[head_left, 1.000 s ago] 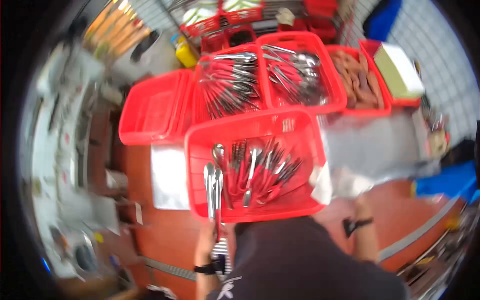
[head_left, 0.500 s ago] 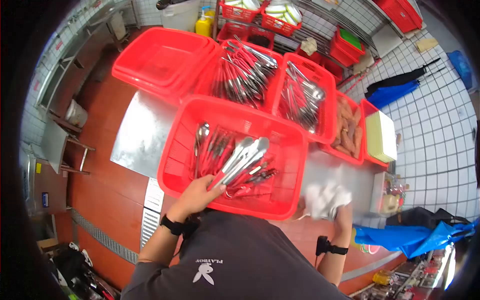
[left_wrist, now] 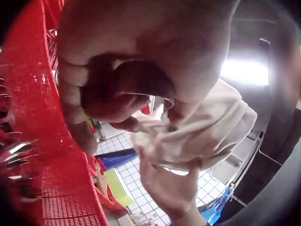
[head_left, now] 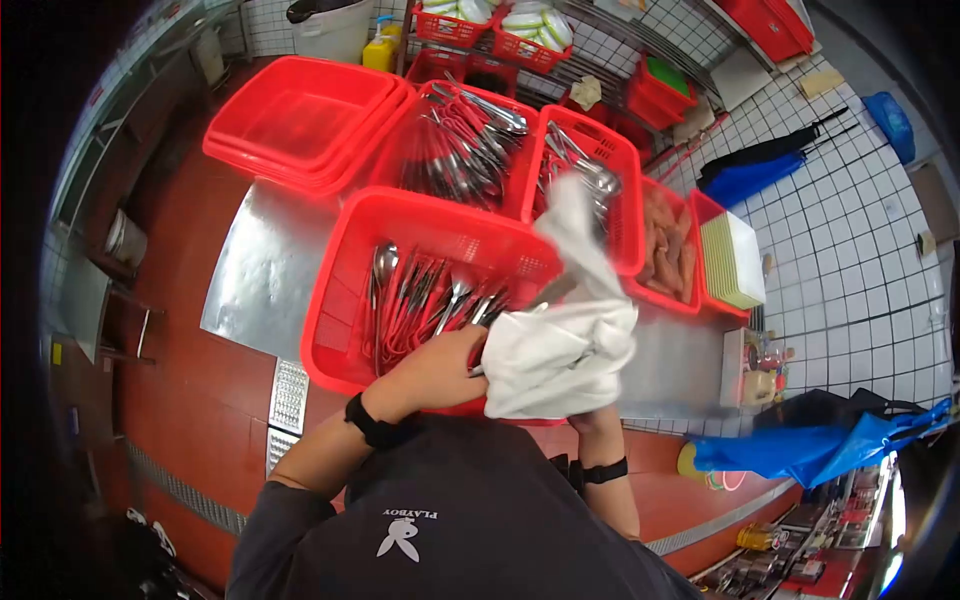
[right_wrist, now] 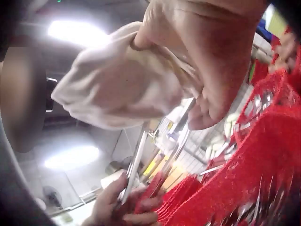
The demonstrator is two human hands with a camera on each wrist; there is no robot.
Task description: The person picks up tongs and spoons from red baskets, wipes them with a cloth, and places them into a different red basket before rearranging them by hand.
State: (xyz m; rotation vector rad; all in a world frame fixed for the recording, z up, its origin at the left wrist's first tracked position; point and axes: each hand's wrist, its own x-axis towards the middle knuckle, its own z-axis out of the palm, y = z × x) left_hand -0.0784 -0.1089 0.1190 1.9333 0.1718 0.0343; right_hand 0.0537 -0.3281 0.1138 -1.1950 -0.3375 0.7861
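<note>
My left hand (head_left: 430, 365) grips metal tongs with red handles; their silver arms (right_wrist: 136, 162) rise from its fingers in the right wrist view. My right hand (right_wrist: 202, 52) holds a white cloth (head_left: 560, 355) bunched round the upper ends of the tongs. In the head view the cloth covers most of that hand and the tongs. Both hands are over the near side of a red basket (head_left: 322, 335). Inside it lie red-handled utensils (head_left: 420, 300) and a metal spoon (head_left: 385, 260).
Behind stand two red baskets of utensils (head_left: 455, 160) (head_left: 590, 180), with stacked red trays (head_left: 300, 110) at left. Farther right are a basket of brownish long pieces (head_left: 665, 250) and a pale stacked box (head_left: 735, 260). Beneath is a metal table (head_left: 265, 270). Blue sheeting (head_left: 800, 450) hangs at right.
My left hand has carried the tongs up from over the basket and rightward. My right hand has brought the cloth in from the right, onto the tongs' ends.
</note>
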